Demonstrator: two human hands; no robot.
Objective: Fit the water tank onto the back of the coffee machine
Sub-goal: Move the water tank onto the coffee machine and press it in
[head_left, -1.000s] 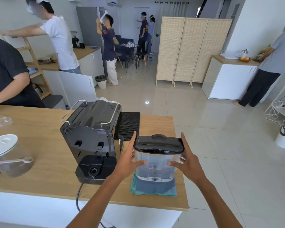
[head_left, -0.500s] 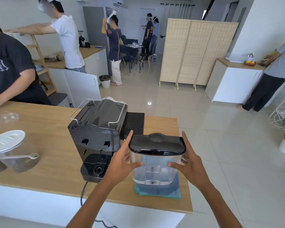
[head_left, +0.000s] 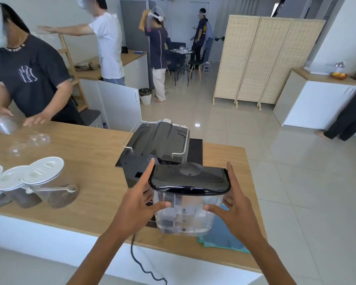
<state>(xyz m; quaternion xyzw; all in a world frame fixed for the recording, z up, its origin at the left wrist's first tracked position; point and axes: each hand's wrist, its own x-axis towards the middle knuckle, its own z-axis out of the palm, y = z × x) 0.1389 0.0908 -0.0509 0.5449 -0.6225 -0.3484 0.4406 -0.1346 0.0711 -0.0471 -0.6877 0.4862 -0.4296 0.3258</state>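
Note:
The clear water tank [head_left: 185, 214] with its glossy black lid [head_left: 188, 178] is held in the air between both my hands, just in front of the back of the black coffee machine [head_left: 158, 140]. My left hand [head_left: 137, 204] grips its left side, index finger up along the lid. On the right side, my right hand [head_left: 236, 210] presses against it, thumb across the front. The tank hides the machine's lower rear socket. The machine stands on the wooden counter [head_left: 90, 153] with its back toward me.
A teal cloth [head_left: 222, 237] lies at the counter's near right edge under the tank. Clear jars with white lids [head_left: 43, 186] stand left. A black power cord [head_left: 140, 262] hangs over the front edge. A person in a black shirt [head_left: 31, 79] leans on the counter's far left.
The tank has risen off the teal cloth and moved left and forward, now in front of the machine's back. Both hands kept their grip. The view has shifted right.

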